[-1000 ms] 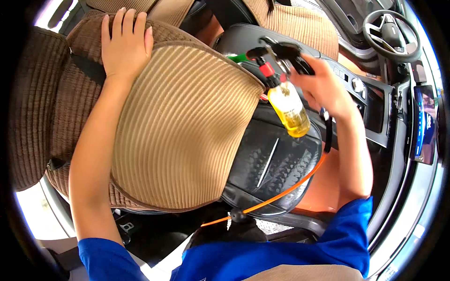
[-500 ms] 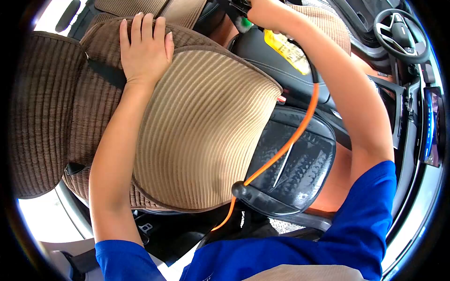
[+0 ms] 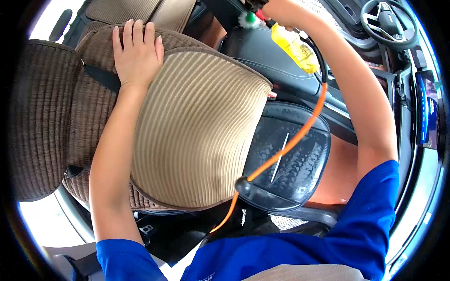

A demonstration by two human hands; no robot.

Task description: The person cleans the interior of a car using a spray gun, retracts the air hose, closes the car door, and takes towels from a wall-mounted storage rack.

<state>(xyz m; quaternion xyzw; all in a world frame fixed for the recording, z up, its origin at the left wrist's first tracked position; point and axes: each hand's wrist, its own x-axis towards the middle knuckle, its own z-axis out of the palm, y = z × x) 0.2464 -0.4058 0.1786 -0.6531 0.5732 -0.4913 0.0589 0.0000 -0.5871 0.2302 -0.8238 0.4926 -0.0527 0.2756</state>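
My left hand (image 3: 136, 56) lies flat with its fingers stretched on the upper part of a brown ribbed seat cover (image 3: 96, 122), beside its beige panel (image 3: 197, 126). At the top of the view, my right hand (image 3: 288, 14) is wrapped around the handle of an air cleaning gun, partly cut off by the frame edge. Its yellow liquid bottle (image 3: 295, 49) hangs below the hand. A round brush with a green centre (image 3: 251, 19) shows at its front end. From the gun an orange hose (image 3: 304, 127) runs down across the black seat cushion (image 3: 293, 154).
A black ball stopper (image 3: 243, 186) sits on the hose near the cushion's edge. A black centre armrest (image 3: 267, 51) lies beyond the seat, with the steering wheel (image 3: 389, 23) at upper right. A red buckle (image 3: 272, 94) shows beside the seat. Reddish-brown flooring (image 3: 335, 173) lies below.
The gun, its bottle and my right hand have shifted right, and the upper hose has swung right with them. My left hand stays on the seat cover. The view has shifted slightly.
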